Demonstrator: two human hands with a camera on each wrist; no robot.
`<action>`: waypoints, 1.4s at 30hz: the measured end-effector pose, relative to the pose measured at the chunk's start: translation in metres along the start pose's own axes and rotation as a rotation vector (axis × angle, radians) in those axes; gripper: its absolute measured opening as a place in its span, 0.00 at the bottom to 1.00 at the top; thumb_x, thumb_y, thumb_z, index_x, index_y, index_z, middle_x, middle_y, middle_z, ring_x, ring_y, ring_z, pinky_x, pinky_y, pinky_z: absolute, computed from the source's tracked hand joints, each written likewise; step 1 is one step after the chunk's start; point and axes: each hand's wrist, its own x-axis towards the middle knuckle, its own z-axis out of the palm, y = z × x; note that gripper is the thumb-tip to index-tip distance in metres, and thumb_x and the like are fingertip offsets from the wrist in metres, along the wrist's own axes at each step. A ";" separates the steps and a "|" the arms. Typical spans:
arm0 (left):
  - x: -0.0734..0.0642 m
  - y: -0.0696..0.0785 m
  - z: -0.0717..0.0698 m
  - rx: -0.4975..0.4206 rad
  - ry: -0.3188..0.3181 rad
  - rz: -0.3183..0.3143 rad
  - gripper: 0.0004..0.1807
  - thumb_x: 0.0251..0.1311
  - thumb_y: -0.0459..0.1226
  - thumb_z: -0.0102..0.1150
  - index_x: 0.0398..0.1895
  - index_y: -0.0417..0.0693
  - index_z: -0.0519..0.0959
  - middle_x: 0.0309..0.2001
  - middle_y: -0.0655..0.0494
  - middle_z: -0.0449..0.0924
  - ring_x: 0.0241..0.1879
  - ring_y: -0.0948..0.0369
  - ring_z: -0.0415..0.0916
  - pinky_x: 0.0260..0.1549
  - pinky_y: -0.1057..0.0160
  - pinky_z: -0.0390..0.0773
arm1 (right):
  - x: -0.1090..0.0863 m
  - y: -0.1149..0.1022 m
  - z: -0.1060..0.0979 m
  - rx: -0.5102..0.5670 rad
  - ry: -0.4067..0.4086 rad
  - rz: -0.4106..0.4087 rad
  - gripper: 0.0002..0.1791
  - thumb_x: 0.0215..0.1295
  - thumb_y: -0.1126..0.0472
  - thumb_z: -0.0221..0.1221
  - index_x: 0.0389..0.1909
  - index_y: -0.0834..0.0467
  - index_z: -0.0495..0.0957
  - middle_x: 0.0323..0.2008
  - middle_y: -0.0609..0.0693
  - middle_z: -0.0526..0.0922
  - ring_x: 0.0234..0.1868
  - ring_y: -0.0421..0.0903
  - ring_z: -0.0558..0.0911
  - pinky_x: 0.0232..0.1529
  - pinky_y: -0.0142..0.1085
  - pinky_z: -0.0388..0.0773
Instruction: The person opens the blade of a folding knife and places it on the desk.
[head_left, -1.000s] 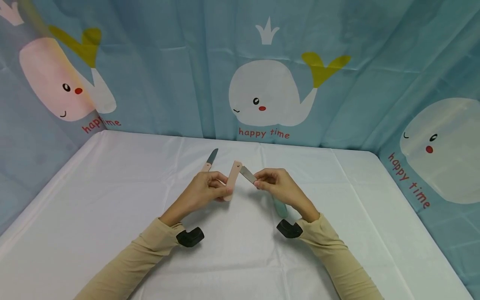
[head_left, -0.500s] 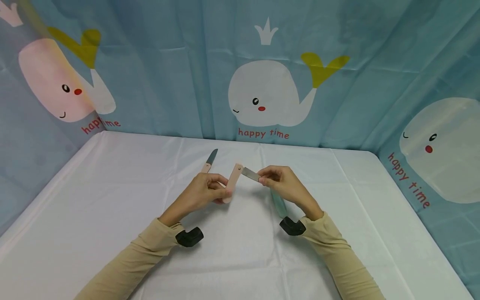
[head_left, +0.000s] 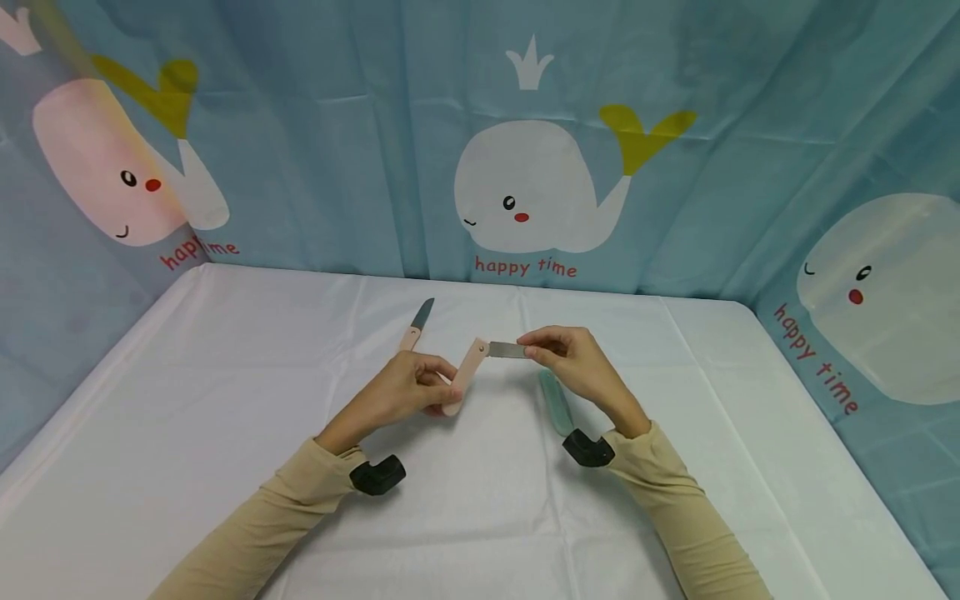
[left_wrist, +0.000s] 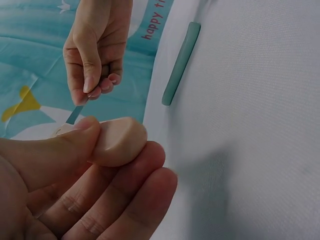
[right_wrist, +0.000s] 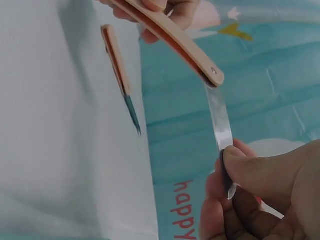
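The left hand (head_left: 412,385) pinches a folding knife (head_left: 480,348) at the near end of its handle (head_left: 468,373), probably light and stiff, the safest hold; the knife is held above the surface (head_left: 480,508); the right hand (head_left: 573,360) pinches the blade (head_left: 507,350), likely slippery, best gripped across its flats

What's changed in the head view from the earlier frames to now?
The right hand has moved rightward and slightly up the picture, swinging the blade wider open from the pink handle, whose pivot end has dipped. Nothing was taken or released; the left hand keeps the handle. The green object and other knife stayed put.
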 end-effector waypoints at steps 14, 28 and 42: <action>-0.003 0.000 -0.002 0.087 -0.093 0.014 0.11 0.62 0.31 0.64 0.46 0.34 0.82 0.29 0.48 0.86 0.26 0.63 0.81 0.30 0.62 0.83 | -0.001 0.002 0.000 -0.017 0.009 -0.044 0.12 0.71 0.65 0.58 0.50 0.65 0.83 0.50 0.61 0.85 0.48 0.58 0.83 0.43 0.26 0.77; -0.005 -0.002 0.002 0.145 -0.146 0.057 0.10 0.63 0.32 0.63 0.45 0.37 0.84 0.27 0.50 0.85 0.26 0.64 0.79 0.29 0.62 0.82 | 0.001 0.004 0.002 0.020 0.058 -0.042 0.12 0.71 0.63 0.58 0.51 0.63 0.82 0.51 0.64 0.84 0.45 0.49 0.83 0.43 0.25 0.77; -0.005 -0.003 0.002 0.174 -0.156 0.053 0.09 0.64 0.33 0.63 0.44 0.38 0.84 0.26 0.52 0.85 0.25 0.63 0.79 0.29 0.60 0.82 | 0.002 0.006 0.003 0.041 0.049 -0.003 0.15 0.72 0.61 0.58 0.53 0.65 0.81 0.51 0.65 0.83 0.45 0.50 0.83 0.45 0.25 0.77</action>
